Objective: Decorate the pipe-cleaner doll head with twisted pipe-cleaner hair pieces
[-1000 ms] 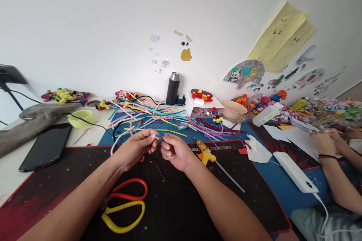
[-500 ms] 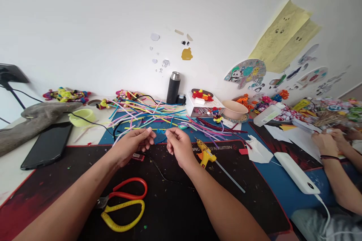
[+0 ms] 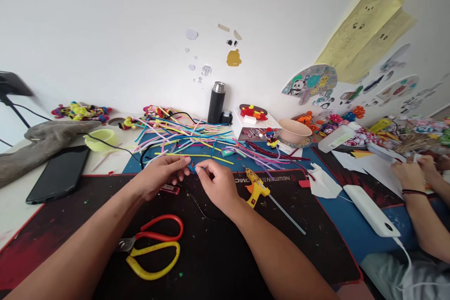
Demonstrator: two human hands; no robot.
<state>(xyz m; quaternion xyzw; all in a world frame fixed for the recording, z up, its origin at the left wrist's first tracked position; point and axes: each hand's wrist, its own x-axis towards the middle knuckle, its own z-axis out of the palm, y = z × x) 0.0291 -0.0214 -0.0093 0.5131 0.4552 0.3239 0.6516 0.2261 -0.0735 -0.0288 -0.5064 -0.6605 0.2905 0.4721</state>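
Between two hands, over the far edge of a black mat [image 3: 218, 262], a small twist of blue fuzzy stem [image 3: 191, 167] is held at the fingertips, seemingly because so slight a piece can be steadied only that way. By the left hand [image 3: 163, 173] it is pinched between thumb and forefinger, the other fingers being curled beneath; by the right hand [image 3: 218, 185] its near end is pinched likewise, though its exact bend is too small to be made out. Nearer the body, scissors [image 3: 156, 248] are laid with their handles turned rightward, probably so that they can be picked up quickly. To the right, a yellow glue gun [image 3: 258, 188] is rested with its nozzle pointed away, which presumably keeps the tip clear of the fingers. Beyond, loose coloured stems [image 3: 183, 133] are spread within easy reach. Compared with half a second ago, when the hands were held apart, the fingertips have been brought together at the blue piece; scissors and glue gun have been left where they were.
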